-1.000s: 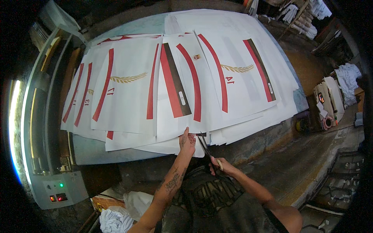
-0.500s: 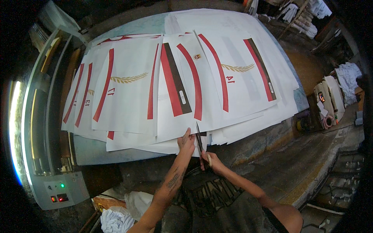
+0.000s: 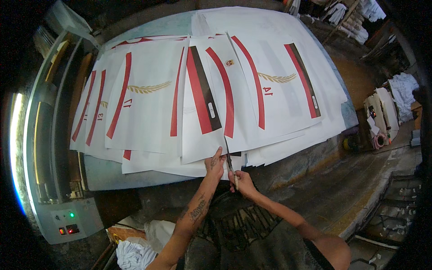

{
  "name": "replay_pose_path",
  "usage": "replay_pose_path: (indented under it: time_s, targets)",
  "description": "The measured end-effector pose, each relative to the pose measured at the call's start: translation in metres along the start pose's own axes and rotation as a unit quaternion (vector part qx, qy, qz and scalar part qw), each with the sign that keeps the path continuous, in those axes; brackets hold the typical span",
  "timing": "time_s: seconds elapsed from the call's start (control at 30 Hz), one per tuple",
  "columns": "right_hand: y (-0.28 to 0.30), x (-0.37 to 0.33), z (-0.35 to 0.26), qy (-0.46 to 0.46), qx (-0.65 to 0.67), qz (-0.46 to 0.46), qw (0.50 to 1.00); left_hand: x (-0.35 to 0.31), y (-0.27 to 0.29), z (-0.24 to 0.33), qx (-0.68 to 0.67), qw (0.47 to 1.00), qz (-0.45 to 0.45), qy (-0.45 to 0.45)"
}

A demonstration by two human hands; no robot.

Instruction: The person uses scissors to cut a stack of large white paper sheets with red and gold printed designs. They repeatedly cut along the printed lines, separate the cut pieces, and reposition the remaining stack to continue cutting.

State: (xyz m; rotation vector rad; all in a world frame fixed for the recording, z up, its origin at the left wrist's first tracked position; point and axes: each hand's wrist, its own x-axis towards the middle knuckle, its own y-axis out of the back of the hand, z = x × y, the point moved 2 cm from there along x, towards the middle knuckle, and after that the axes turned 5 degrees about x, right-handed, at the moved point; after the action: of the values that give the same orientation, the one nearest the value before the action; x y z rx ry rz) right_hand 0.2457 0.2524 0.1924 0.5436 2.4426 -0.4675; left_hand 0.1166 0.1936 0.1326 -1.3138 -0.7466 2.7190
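Observation:
In my right hand (image 3: 244, 183) is a pair of scissors (image 3: 230, 162), gripped by the handles. Its blades point away from me into the near edge of a white printed paper sheet (image 3: 198, 148). My left hand (image 3: 215, 165) pinches that edge just left of the blades, thumb on top. Red and dark brown bands (image 3: 204, 96) run along the sheet. A slit reaches from the blades toward the sheet's red curved stripe (image 3: 225, 96). The adjoining part, right of the slit, lies over another printed sheet (image 3: 283, 103).
More printed sheets (image 3: 153, 114) overlap across the pale blue table (image 3: 108, 173). Along the left stands a long roller machine (image 3: 72, 220) with lit indicators. White cloth (image 3: 135, 255) is bundled below it. At the right are cardboard pieces (image 3: 387, 110) and white fabric (image 3: 403, 92).
The scissor blades have moved from spread to closer together, and the slit in the sheet shows more clearly. My left hand keeps its hold, nearly in place.

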Motion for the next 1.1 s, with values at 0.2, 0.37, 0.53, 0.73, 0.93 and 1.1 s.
replay_pose_path:
  time_s: [0.2, 0.37, 0.53, 0.73, 0.93, 1.1]
  targets:
    - [0.003, 0.015, -0.007, 0.016, -0.024, 0.016, 0.999, -0.002, 0.0, 0.005, 0.061, 0.997, 0.025, -0.041]
    - [-0.005, 0.061, -0.028, 0.031, 0.044, 0.012, 0.999, 0.001, 0.0, 0.011, 0.032, 0.999, -0.021, -0.009]
    - [-0.009, 0.093, -0.055, 0.048, -0.01, 0.012, 0.999, 0.0, -0.002, 0.022, 0.044, 0.998, -0.039, 0.028]
    - [-0.01, 0.146, -0.076, 0.076, -0.064, 0.076, 0.992, -0.005, -0.005, 0.034, 0.041, 0.998, -0.031, 0.045]
    - [-0.008, 0.201, -0.102, 0.132, -0.133, 0.098, 0.977, -0.004, 0.0, 0.033, 0.009, 0.998, -0.041, 0.04]
    - [-0.014, 0.236, -0.131, 0.082, -0.072, 0.06, 0.992, -0.002, 0.014, 0.024, 0.028, 0.997, -0.014, 0.072]
